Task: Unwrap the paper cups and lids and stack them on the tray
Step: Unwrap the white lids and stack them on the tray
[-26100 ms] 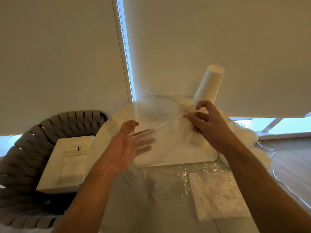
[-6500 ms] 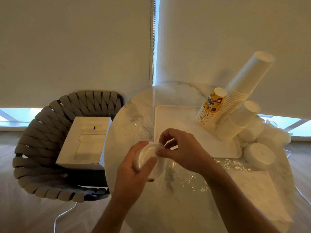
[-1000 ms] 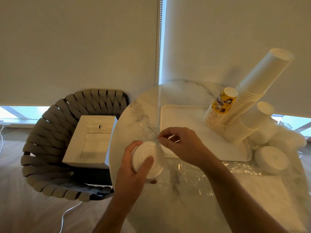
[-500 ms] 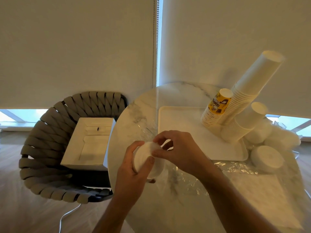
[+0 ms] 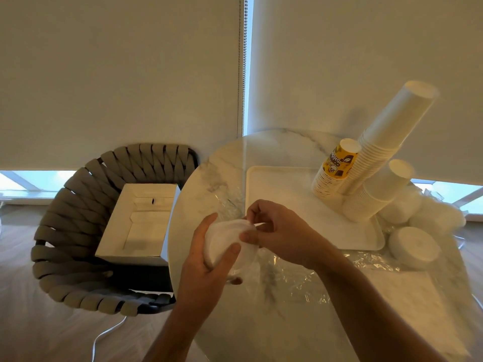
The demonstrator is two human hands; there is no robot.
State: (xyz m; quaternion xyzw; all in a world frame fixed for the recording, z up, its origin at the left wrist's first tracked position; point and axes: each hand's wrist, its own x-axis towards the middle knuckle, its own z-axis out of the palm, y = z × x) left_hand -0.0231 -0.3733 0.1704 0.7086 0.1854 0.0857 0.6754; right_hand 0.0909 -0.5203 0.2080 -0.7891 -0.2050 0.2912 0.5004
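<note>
Pinching the clear wrap at the top edge of the lid stack (image 5: pixel 226 242), your right hand (image 5: pixel 277 231) works at frame centre while your left hand (image 5: pixel 206 267) curls around the stack, thumb across its face. Behind, at right, the tray (image 5: pixel 277 184) carries leaning paper cups (image 5: pixel 376 158); wrapped lids (image 5: pixel 413 246) lie beside it.

I think this is a living space in a home or apartment. I see a round marble table (image 5: pixel 274 152) at 12 o'clock, a woven armchair (image 5: pixel 78 205) at 9 o'clock, roller blinds (image 5: pixel 117 74) over low windows, and a wooden floor (image 5: pixel 39 335).
</note>
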